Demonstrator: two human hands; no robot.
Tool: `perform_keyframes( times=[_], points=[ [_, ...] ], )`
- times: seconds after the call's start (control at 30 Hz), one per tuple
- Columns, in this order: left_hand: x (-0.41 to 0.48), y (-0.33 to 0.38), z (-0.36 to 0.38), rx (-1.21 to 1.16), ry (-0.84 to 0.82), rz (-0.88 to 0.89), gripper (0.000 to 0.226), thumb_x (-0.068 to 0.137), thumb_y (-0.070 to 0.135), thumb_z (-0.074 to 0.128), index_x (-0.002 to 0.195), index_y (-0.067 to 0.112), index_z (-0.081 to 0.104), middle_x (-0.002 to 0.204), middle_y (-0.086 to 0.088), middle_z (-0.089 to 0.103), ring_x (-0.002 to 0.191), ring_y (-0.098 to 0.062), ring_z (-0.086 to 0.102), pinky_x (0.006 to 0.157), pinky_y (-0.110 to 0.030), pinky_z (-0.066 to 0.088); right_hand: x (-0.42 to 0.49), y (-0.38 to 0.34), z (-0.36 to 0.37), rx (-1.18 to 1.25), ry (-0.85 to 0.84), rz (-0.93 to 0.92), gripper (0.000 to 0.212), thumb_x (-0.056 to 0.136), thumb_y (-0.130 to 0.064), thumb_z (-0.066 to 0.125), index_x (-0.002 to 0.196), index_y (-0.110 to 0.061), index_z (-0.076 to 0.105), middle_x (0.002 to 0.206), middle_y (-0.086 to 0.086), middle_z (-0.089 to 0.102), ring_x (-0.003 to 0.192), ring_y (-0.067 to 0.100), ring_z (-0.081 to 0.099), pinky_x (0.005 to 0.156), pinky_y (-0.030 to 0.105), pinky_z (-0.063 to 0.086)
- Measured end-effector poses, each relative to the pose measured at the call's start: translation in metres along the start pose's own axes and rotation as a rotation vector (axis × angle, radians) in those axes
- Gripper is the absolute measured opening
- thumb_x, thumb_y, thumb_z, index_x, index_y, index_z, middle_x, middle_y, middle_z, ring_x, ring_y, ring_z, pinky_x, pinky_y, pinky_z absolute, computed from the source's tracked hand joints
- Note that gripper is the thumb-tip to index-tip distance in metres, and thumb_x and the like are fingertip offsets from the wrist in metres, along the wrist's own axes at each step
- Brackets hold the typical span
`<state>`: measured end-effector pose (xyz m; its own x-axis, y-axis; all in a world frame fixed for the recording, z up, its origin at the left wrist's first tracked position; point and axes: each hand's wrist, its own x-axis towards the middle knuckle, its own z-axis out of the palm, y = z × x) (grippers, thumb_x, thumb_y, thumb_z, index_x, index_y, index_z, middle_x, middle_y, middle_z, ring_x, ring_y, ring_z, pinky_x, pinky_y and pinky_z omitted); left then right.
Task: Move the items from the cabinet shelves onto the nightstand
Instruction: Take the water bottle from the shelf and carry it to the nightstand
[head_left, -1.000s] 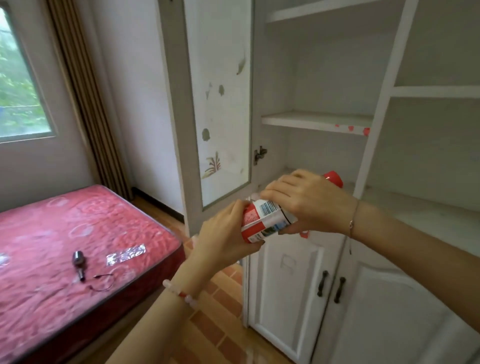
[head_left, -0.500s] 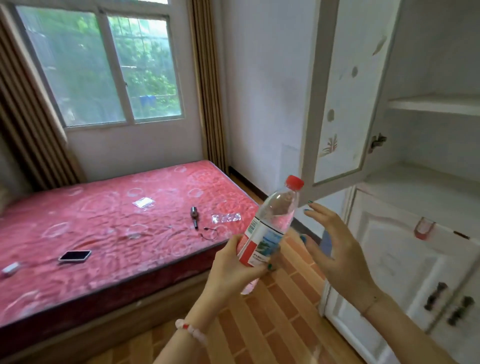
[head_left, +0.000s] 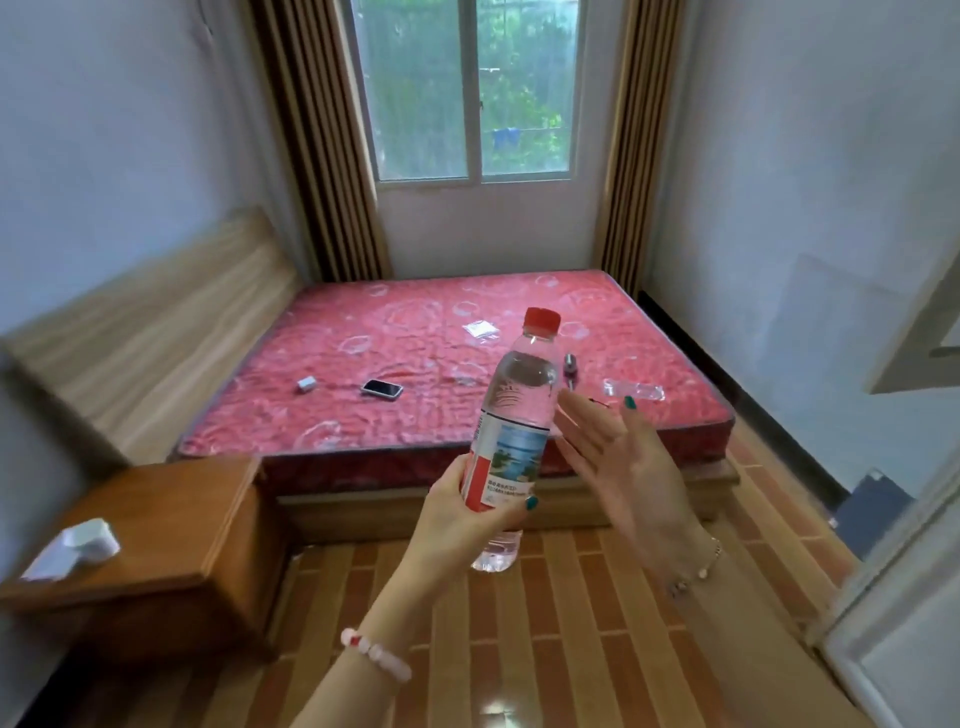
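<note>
Observed: red mattress (head_left: 415, 364) filled the middle of my view, with the wooden nightstand (head_left: 171, 519) at lower left, beside its near corner. The water bottle (head_left: 511, 426) was off the nightstand, held in the air above the tiled floor (head_left: 571, 649) to the nightstand's right, near upright, red cap up. Left hand (head_left: 467, 514) gripped it around the lower labelled section, fingers curled round. Right hand (head_left: 618, 457) was spread flat, fingers straight, palm toward the bottle, just beside it; contact not resolvable. A white object (head_left: 78, 545) lay on the nightstand top. A phone (head_left: 382, 388) lay on the mattress.
</note>
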<state>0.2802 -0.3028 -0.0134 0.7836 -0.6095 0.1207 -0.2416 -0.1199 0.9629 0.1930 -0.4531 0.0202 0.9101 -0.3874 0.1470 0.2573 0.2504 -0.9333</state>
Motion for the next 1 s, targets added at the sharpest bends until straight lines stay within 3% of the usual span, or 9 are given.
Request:
perform_keyframes(
  times=[0.3,0.4,0.67,0.87,1.0],
  points=[
    [-0.045,-0.029,-0.101,-0.018,0.273,-0.08,0.045,0.072,0.034,0.077,0.11,0.024,0.056,0.098,0.0,0.068,0.088,-0.012,0.067,0.078,-0.029,0.056,0.042,0.042,0.108,-0.024,-0.285,0.112,0.052,0.09,-0.046,0.028,0.126,-0.017,0.053,0.129,-0.005,0.058,0.121,0.006,0.051,0.106,0.025,0.035],
    [-0.051,-0.034,-0.123,-0.037,0.355,-0.115,0.053,0.066,0.041,0.074,0.111,0.023,0.055,0.1,0.001,0.068,0.09,-0.011,0.067,0.076,-0.024,0.055,0.059,0.056,0.135,-0.07,-0.377,0.118,0.041,0.097,-0.041,0.023,0.117,-0.028,0.056,0.123,-0.015,0.06,0.119,0.001,0.051,0.1,0.016,0.04],
    [-0.026,-0.054,-0.159,-0.09,0.565,-0.197,0.051,0.063,0.042,0.071,0.11,0.031,0.053,0.102,0.008,0.067,0.09,-0.002,0.065,0.069,-0.015,0.051,0.124,0.091,0.179,0.027,-0.548,0.164,0.041,0.092,-0.041,0.029,0.116,-0.025,0.058,0.126,-0.008,0.06,0.12,0.006,0.052,0.103,0.026,0.038],
    [0.028,-0.064,-0.182,-0.085,0.659,-0.225,0.052,0.063,0.04,0.07,0.11,0.027,0.054,0.101,0.009,0.065,0.089,0.002,0.064,0.068,-0.013,0.05,0.199,0.112,0.195,-0.003,-0.632,0.214,0.044,0.1,-0.036,0.021,0.124,-0.022,0.056,0.127,-0.008,0.06,0.121,0.006,0.051,0.1,0.026,0.039],
    [0.056,-0.074,-0.193,-0.086,0.746,-0.246,0.057,0.061,0.044,0.07,0.114,0.031,0.051,0.103,0.012,0.064,0.089,0.006,0.063,0.066,-0.01,0.048,0.243,0.125,0.206,-0.016,-0.702,0.263,0.043,0.1,-0.038,0.021,0.121,-0.024,0.057,0.128,-0.006,0.059,0.121,0.007,0.051,0.107,0.032,0.035]
  ],
)
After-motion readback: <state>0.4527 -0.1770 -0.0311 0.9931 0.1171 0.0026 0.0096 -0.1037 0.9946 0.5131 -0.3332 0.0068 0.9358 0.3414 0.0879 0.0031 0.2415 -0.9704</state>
